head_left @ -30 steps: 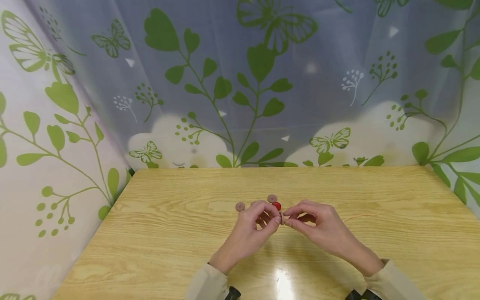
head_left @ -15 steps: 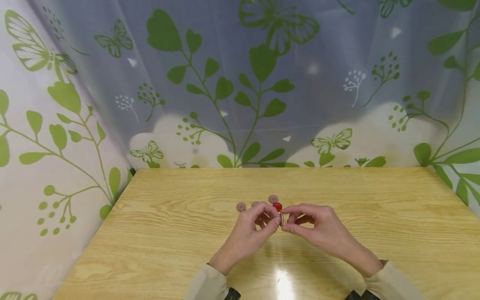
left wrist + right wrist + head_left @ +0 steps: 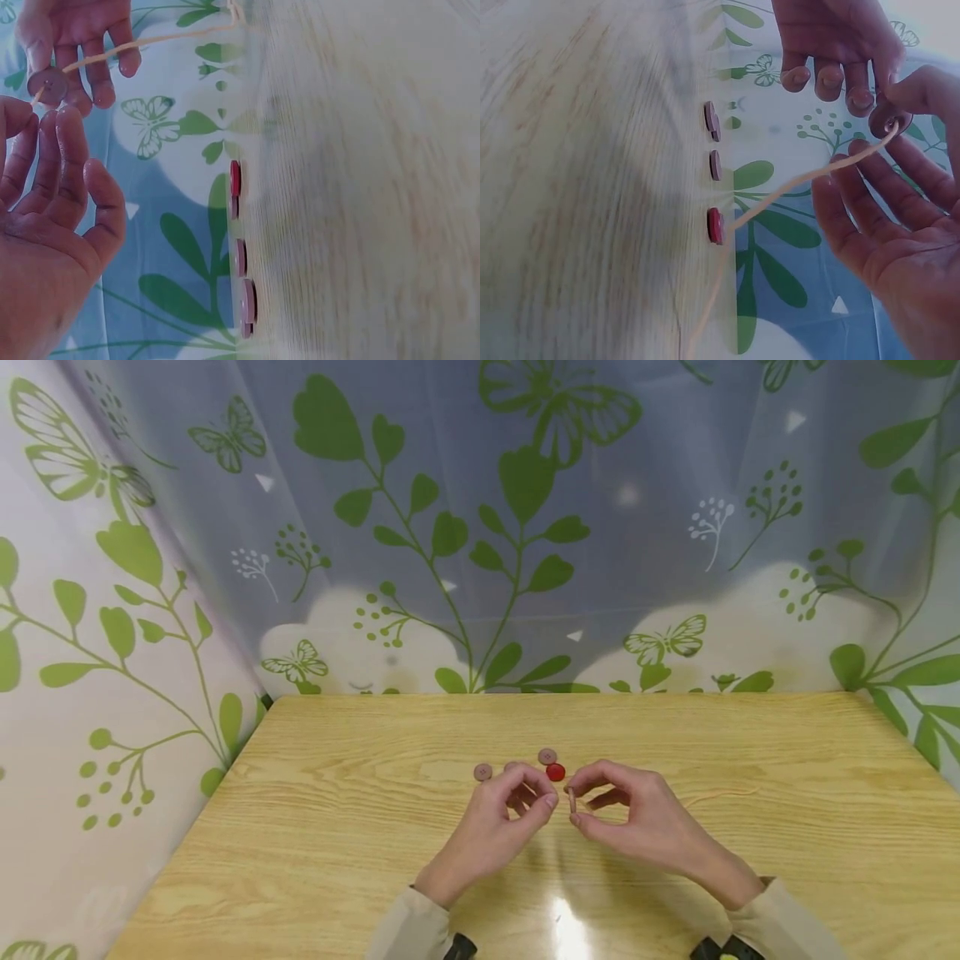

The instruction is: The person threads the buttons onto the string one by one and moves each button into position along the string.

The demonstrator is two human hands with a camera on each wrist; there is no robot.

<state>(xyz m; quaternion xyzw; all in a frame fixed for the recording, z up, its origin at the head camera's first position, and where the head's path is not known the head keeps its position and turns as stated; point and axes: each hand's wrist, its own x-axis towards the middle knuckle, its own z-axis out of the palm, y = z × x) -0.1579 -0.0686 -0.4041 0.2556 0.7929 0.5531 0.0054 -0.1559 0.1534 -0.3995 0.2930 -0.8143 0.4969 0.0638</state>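
While I've got the brown button [image 3: 57, 91] clamped upright in the right hand [image 3: 654, 814], thumb and fingertip on its rim, the left hand [image 3: 491, 825] pinches the short end of the pale orange string [image 3: 810, 177] through it. Button's round, flat, holed mid-face; it's above the table [image 3: 337, 827], short of the far edge.

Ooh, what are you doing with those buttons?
Somebody is busy with a brown button and a pale orange string. The right hand holds the button up by its edge, and the string goes through it. The left hand, close by, pinches the bit of string poking out on its side. The rest trails off past the right hand. Beyond the hands, other brown buttons and a red disc lie on the wooden table.
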